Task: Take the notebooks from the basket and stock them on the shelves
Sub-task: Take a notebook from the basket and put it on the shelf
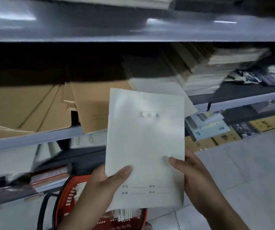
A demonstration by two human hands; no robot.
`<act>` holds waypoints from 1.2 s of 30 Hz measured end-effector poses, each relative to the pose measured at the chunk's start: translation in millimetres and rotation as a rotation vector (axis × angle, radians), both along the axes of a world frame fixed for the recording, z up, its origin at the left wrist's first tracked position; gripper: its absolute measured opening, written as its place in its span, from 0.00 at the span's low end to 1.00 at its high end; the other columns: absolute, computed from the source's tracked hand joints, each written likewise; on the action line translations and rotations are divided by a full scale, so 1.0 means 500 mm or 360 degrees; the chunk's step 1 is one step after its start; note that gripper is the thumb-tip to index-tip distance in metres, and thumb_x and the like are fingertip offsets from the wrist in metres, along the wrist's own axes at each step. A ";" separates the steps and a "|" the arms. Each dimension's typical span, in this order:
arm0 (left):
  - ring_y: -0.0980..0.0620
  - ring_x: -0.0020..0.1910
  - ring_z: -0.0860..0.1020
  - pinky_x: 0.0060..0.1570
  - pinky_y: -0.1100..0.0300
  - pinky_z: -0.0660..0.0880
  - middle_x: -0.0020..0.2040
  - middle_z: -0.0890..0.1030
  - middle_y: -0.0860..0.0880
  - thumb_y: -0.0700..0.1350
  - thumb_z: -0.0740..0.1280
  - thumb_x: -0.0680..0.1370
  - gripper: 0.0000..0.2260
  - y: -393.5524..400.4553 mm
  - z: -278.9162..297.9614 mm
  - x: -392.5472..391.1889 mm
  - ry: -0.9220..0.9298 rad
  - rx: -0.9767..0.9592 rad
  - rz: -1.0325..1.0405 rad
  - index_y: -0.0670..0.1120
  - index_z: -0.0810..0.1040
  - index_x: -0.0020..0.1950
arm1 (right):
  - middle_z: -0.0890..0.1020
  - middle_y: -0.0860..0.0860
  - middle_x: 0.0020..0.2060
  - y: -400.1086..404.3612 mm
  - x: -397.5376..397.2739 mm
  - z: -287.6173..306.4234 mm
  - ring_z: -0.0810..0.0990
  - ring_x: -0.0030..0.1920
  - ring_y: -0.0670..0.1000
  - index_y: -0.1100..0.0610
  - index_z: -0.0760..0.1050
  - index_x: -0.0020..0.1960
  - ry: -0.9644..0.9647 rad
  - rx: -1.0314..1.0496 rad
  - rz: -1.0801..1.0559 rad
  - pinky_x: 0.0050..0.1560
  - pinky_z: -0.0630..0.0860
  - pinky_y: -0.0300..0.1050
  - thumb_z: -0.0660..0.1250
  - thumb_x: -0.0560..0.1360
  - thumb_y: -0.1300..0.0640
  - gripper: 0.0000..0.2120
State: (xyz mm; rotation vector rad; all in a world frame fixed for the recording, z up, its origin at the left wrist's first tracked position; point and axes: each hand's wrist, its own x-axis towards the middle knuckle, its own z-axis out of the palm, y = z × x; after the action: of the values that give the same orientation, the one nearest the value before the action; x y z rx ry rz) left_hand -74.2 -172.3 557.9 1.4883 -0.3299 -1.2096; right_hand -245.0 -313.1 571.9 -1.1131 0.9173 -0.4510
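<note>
Pale notebook held upright in front of the shelves, above the red basket. Left hand and right hand grip its lower corners, thumbs on the cover, fingers curled behind. Not yet shelved. More notebooks visible in basket; stocking appears partway done.

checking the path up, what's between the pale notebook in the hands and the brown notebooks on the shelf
In the head view the pale notebook overlaps the shelf's grey front rail and the brown notebooks behind it; nothing else shows between them.
</note>
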 end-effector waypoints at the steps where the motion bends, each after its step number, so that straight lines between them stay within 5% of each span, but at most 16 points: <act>1: 0.57 0.49 0.85 0.51 0.55 0.76 0.50 0.87 0.55 0.49 0.72 0.70 0.12 -0.017 0.020 0.001 0.0022 -0.0030 0.0026 0.52 0.84 0.53 | 0.85 0.50 0.55 -0.002 -0.002 0.015 0.84 0.54 0.51 0.52 0.78 0.62 0.0031 -0.0046 0.0020 0.48 0.79 0.44 0.71 0.70 0.62 0.21; 4: 0.51 0.51 0.85 0.55 0.48 0.78 0.51 0.87 0.52 0.47 0.74 0.75 0.08 -0.069 0.067 0.004 0.0027 -0.0112 0.0147 0.52 0.85 0.53 | 0.85 0.51 0.55 -0.022 -0.003 0.046 0.84 0.55 0.53 0.51 0.79 0.61 0.0061 -0.0130 0.0042 0.50 0.78 0.46 0.68 0.67 0.63 0.23; 9: 0.57 0.51 0.84 0.51 0.55 0.77 0.52 0.86 0.57 0.39 0.66 0.79 0.12 -0.143 0.119 0.007 -0.0124 -0.0256 0.0211 0.54 0.80 0.59 | 0.84 0.48 0.57 -0.102 0.022 0.076 0.82 0.58 0.49 0.53 0.78 0.65 0.0086 -0.0285 -0.0069 0.57 0.76 0.47 0.63 0.75 0.72 0.23; 14: 0.47 0.37 0.84 0.26 0.58 0.74 0.49 0.85 0.55 0.39 0.68 0.79 0.16 -0.209 0.128 0.036 -0.0306 -0.0236 0.0122 0.60 0.76 0.59 | 0.86 0.46 0.52 -0.208 0.072 0.084 0.83 0.54 0.47 0.53 0.80 0.62 0.0174 -0.0314 -0.0212 0.54 0.77 0.42 0.66 0.76 0.69 0.19; 19: 0.58 0.30 0.80 0.25 0.67 0.71 0.47 0.84 0.54 0.39 0.66 0.81 0.19 -0.283 0.116 0.070 -0.0668 -0.0239 0.0057 0.61 0.70 0.64 | 0.84 0.48 0.56 -0.308 0.126 0.057 0.81 0.55 0.49 0.53 0.76 0.67 0.0361 -0.0438 -0.0171 0.53 0.77 0.45 0.69 0.76 0.62 0.19; 22: 0.62 0.30 0.80 0.25 0.73 0.68 0.37 0.81 0.59 0.45 0.68 0.80 0.15 -0.317 0.106 0.084 -0.0899 -0.0115 0.0077 0.53 0.75 0.67 | 0.78 0.51 0.59 -0.347 0.152 0.040 0.79 0.56 0.52 0.50 0.68 0.73 0.0706 -0.0806 -0.0109 0.53 0.75 0.45 0.70 0.77 0.55 0.27; 24: 0.61 0.26 0.73 0.25 0.71 0.64 0.28 0.73 0.52 0.50 0.69 0.80 0.14 -0.334 0.095 0.095 -0.1277 0.0016 0.0033 0.52 0.79 0.65 | 0.72 0.51 0.61 -0.357 0.163 0.031 0.77 0.51 0.50 0.48 0.70 0.72 0.0974 -0.1236 -0.0030 0.53 0.73 0.43 0.68 0.78 0.52 0.22; 27: 0.57 0.35 0.76 0.35 0.65 0.68 0.39 0.81 0.49 0.55 0.67 0.80 0.15 -0.352 0.082 0.111 -0.1760 0.0265 -0.0083 0.54 0.80 0.64 | 0.70 0.51 0.61 -0.364 0.173 0.015 0.76 0.45 0.50 0.50 0.77 0.65 0.1115 -0.1683 0.0044 0.49 0.74 0.41 0.64 0.81 0.53 0.13; 30: 0.45 0.53 0.80 0.46 0.57 0.72 0.57 0.83 0.48 0.57 0.63 0.81 0.17 -0.361 0.068 0.112 -0.2084 0.0514 -0.0215 0.57 0.76 0.70 | 0.73 0.53 0.60 -0.368 0.176 -0.014 0.76 0.52 0.53 0.52 0.80 0.62 0.1172 -0.1850 0.0145 0.50 0.76 0.45 0.63 0.81 0.54 0.13; 36: 0.44 0.51 0.80 0.41 0.57 0.71 0.56 0.82 0.46 0.57 0.60 0.82 0.19 -0.358 0.054 0.106 -0.2168 0.0545 -0.0292 0.58 0.71 0.74 | 0.77 0.53 0.60 -0.359 0.166 -0.036 0.72 0.59 0.58 0.51 0.80 0.63 0.1270 -0.2051 0.0131 0.60 0.68 0.50 0.64 0.79 0.53 0.14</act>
State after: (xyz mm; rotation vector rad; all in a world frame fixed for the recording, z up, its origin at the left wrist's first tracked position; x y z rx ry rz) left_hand -21.2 -351.0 585.0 2.4588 -1.2063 -0.1795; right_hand -162.0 -492.5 554.1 -2.6199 1.2697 -0.5406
